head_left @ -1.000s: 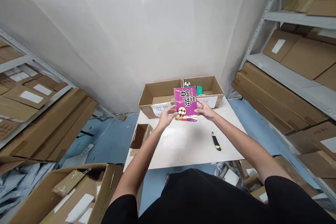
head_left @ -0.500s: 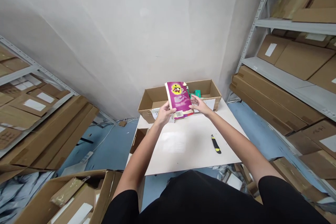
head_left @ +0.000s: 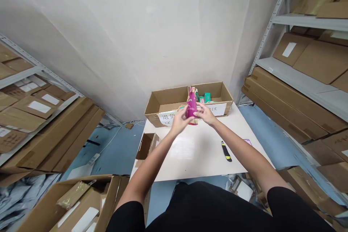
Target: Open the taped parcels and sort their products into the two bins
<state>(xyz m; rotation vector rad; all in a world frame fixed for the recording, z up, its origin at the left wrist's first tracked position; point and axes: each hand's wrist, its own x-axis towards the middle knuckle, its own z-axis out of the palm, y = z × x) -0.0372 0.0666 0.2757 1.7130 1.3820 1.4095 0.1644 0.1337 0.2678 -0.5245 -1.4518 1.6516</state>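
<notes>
I hold a magenta paperback book (head_left: 191, 103) upright over the far part of the white table (head_left: 195, 156), turned so that I see mostly its edge. My left hand (head_left: 179, 119) is closed on its left side and my right hand (head_left: 205, 113) on its right side. Behind the book stand two open cardboard boxes with paper labels: the left box (head_left: 163, 103) looks empty, the right box (head_left: 219, 96) holds green items.
A black and yellow utility knife (head_left: 226, 151) lies on the table to the right. A small open carton (head_left: 145, 145) sits at the table's left edge. Metal shelves with flat cartons (head_left: 307, 65) flank both sides. A large open box (head_left: 67, 203) stands at lower left.
The book has been turned in both hands: front cover first, then back cover, now nearly edge-on. My hands have drawn closer together around it.
</notes>
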